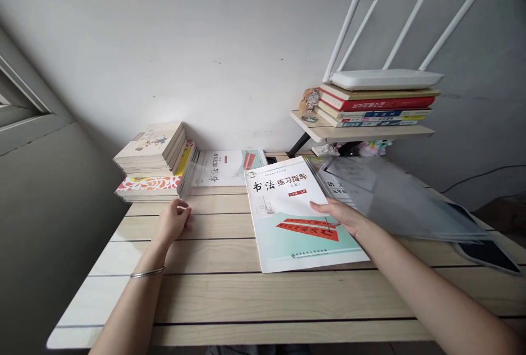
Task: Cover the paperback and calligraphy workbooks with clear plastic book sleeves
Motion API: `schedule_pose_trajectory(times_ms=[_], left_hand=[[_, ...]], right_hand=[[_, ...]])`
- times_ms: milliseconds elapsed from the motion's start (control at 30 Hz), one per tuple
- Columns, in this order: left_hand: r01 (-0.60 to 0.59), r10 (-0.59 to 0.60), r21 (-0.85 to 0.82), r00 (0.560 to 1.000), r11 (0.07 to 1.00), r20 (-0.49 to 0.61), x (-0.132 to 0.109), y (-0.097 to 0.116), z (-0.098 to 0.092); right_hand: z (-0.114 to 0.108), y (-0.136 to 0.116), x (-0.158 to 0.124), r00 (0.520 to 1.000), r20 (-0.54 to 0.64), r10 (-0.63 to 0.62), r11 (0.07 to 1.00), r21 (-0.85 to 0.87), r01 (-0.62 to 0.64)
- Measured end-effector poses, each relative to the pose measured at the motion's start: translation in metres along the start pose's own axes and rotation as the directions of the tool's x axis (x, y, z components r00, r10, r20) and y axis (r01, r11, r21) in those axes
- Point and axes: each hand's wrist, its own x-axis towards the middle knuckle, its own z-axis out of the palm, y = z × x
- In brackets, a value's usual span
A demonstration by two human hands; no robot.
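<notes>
My left hand (175, 221) rests on the desk with its fingers curled, pinching the lower corner of a clear plastic sheet (189, 177) that stands against a stack of books (154, 160). A metal bangle sits on that wrist. My right hand (341, 215) lies flat, fingers stretched, on the right edge of a white and green calligraphy workbook (287, 218) in the middle of the desk. A blurred translucent grey sheet (394, 196) hovers just right of that hand, over other papers.
The wooden slat desk (230, 295) stands against a grey wall. Another workbook (226, 167) lies at the back. A small shelf (361, 131) at the right holds several books and a white router (386, 78). A dark tablet (489, 253) lies at the far right.
</notes>
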Motion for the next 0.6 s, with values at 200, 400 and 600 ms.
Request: schedule_pose_trajectory(times_ms=[200,400,600], left_hand=[[0.021,-0.021,-0.035,1.0,0.999,0.01,-0.003,0.005,0.0],[-0.002,0.003,-0.044,1.0,0.999,0.011,-0.003,0.004,0.0],[0.0,0.0,-0.015,1.0,1.0,0.005,-0.004,0.004,-0.002]], right_hand=[[-0.003,0.003,0.008,0.996,0.085,-0.006,0.998,0.065,0.0],[-0.006,0.005,0.013,0.99,0.143,-0.019,0.999,0.048,0.013],[0.001,-0.002,0.002,0.996,0.086,0.0,1.0,-0.021,0.002]])
